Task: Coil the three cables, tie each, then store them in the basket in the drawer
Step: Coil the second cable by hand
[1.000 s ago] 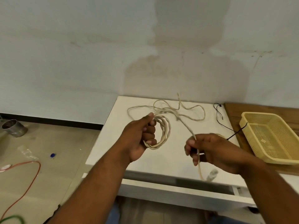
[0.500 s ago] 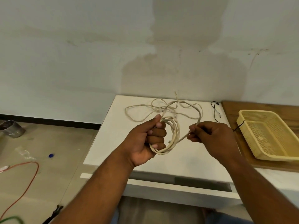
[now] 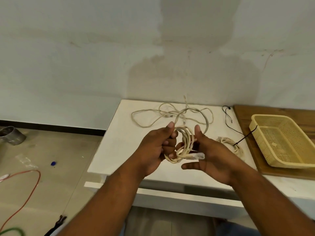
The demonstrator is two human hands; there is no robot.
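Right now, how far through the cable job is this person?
Done: one tied coil lies on the table near the basket. In hand: the left hand grips a second coil with the right hand against it, plug end showing, no tie on it. Left: a third cable sprawls loose at the back, a spare black tie lies beside it, and the basket, holding no cables, sits on the wooden board.

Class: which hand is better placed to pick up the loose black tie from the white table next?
Right, probably. The left hand grips the coil; the right hand only touches it with straight fingers, and the black tie lies on that side of the table.
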